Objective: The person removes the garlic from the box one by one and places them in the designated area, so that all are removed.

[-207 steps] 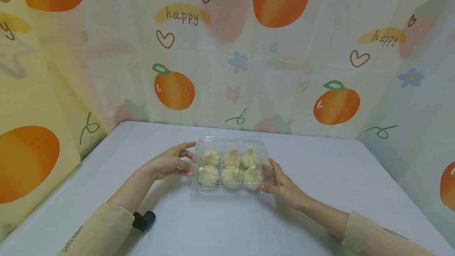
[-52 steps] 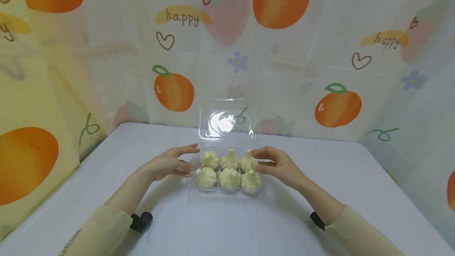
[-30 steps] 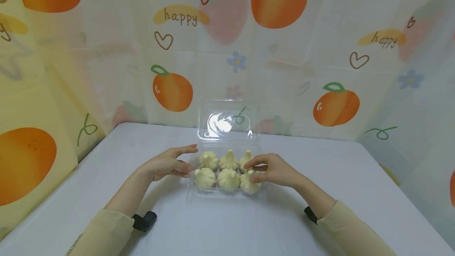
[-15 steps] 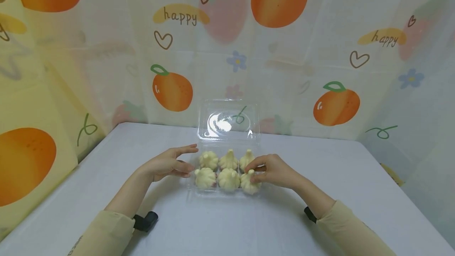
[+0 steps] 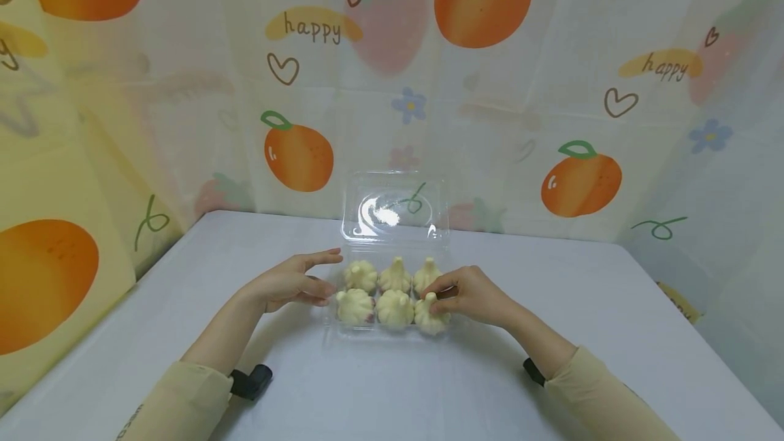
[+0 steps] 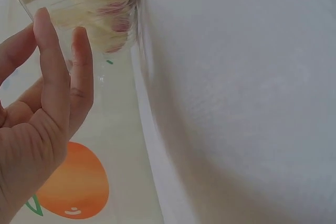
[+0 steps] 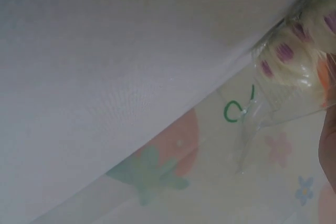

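A clear plastic clamshell box [image 5: 392,334] stands on the table with its lid [image 5: 382,213] raised at the back. Inside, whole garlic bulbs [image 5: 395,308] sit in two rows. My right hand [image 5: 474,297] pinches the front-right garlic bulb [image 5: 431,322] between thumb and fingers; the bulb is still in its compartment. At the box's left side is my left hand [image 5: 290,284], fingers mostly extended, fingertips at the clear wall. The left wrist view shows purple-streaked garlic [image 6: 113,17] through the plastic. Only an edge of the right hand [image 7: 328,150] appears in the right wrist view.
A white-covered table [image 5: 367,393] lies under the box. Behind it hangs a fruit-printed curtain [image 5: 490,101]. Black wrist cameras sit at the left cuff [image 5: 251,382] and right cuff [image 5: 533,371].
The lid, shut in the oldest frame, now stands raised. My right hand has come from the back-right bulb forward to the front-right one and pinches it. The left hand stays at the box's left side.
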A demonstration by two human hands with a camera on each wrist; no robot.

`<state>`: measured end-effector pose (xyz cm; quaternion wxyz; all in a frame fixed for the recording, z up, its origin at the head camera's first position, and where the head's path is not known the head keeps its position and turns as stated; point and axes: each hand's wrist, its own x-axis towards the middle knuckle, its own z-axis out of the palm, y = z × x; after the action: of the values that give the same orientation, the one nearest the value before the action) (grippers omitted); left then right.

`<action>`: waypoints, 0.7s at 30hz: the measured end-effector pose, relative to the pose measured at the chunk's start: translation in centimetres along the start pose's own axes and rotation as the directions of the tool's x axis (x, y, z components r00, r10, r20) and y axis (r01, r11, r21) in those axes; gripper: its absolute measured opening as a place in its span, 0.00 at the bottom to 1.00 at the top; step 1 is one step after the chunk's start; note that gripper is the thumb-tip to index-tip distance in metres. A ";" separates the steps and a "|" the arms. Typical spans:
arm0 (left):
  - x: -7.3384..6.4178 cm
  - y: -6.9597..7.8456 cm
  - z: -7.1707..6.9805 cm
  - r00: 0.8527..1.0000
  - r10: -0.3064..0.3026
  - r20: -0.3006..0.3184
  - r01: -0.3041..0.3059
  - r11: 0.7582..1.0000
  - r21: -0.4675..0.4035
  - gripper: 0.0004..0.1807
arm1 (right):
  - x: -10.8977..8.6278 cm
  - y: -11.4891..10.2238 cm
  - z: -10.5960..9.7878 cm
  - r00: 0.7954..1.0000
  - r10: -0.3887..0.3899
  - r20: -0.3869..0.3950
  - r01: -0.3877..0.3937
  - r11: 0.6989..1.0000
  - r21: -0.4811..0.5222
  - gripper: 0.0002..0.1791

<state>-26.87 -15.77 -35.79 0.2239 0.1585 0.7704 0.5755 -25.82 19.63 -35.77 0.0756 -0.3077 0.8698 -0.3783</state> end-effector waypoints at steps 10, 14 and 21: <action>0.1 0.0 0.1 1.000 -0.003 -0.002 0.003 1.000 -0.008 0.43 | -0.2 -0.1 0.1 0.999 -0.014 -0.034 0.014 1.000 0.008 0.13; 0.1 0.0 0.2 1.000 0.000 0.000 0.000 1.000 -0.002 0.43 | -0.2 -0.2 -0.1 0.998 -0.021 -0.066 0.021 1.000 0.001 0.12; 0.1 0.1 0.2 1.000 -0.008 -0.005 0.008 1.000 0.004 0.43 | -0.4 -0.1 -0.7 0.992 0.004 -0.126 0.003 0.998 0.055 0.13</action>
<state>-26.83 -15.59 -35.77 0.2240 0.1546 0.7727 0.5735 -25.66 20.20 -35.24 0.0290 -0.2806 0.8622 -0.4207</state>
